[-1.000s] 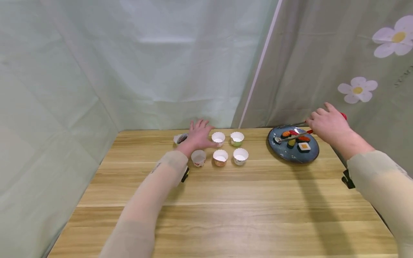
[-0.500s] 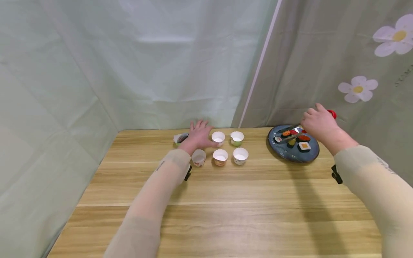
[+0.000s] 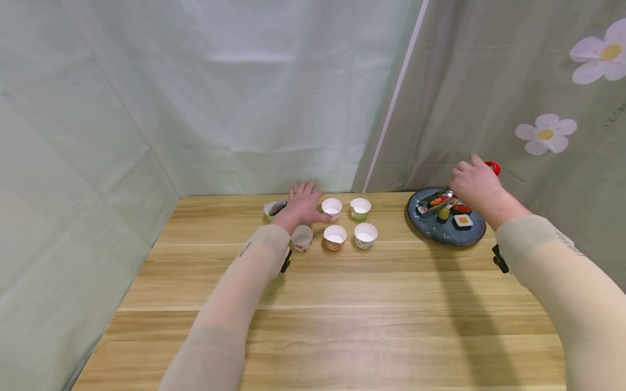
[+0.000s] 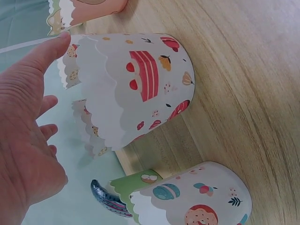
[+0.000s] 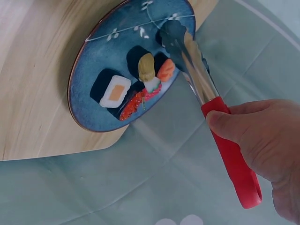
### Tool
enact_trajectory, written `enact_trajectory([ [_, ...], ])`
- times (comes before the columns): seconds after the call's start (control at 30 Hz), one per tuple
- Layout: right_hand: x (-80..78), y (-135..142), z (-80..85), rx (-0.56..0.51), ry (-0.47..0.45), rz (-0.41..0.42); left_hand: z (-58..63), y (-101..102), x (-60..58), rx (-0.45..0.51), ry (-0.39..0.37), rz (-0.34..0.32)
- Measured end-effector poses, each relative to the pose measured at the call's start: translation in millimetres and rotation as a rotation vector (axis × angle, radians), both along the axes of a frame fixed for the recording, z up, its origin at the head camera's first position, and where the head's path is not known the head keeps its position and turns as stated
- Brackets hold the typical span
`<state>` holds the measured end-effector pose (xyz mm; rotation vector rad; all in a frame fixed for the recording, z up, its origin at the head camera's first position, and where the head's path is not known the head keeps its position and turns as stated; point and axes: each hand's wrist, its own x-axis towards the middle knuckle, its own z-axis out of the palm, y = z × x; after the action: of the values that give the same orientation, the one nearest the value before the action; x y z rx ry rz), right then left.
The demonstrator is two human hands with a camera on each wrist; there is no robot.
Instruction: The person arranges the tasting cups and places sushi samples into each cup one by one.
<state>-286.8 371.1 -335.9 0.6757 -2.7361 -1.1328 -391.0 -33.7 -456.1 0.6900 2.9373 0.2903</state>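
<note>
The right hand (image 5: pixel 274 136) is clamped on the red handle of the tongs (image 5: pixel 232 154), whose tips lie over one end of the plate (image 5: pixel 103 51); whether they grip the roll (image 5: pixel 159 39) beneath them cannot be told. The square sushi (image 5: pixel 115 91) sits apart from the tips. The plate is at the back right of the bench (image 3: pixel 367 326), close to the curtain (image 3: pixel 259 98). Cups (image 3: pixel 335 245) stand in two rows left of it. The left hand (image 3: pixel 302 207) is among them, fingers apart, thumb at the rim of the cake-print cup (image 4: pixel 150 84); contact is unclear. In the head view, this hand and its sleeve (image 3: pixel 269 241) block some cups. A dark-blue thing (image 4: pixel 112 202) sticks up by the green cup (image 4: pixel 133 185).
</note>
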Motion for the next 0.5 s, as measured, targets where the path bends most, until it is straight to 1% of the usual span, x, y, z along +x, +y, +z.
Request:
enact_trajectory([
  [0.23, -3.0, -0.7, -2.8, 0.008, -0.008, -0.006, -2.8, 1.6, -2.4, -0.006, -0.021, 0.006],
  [0.5, -1.5, -2.6, -2.2, 0.017, -0.016, -0.020, -7.0, 4.0, -4.8, 0.003, -0.030, -0.001],
])
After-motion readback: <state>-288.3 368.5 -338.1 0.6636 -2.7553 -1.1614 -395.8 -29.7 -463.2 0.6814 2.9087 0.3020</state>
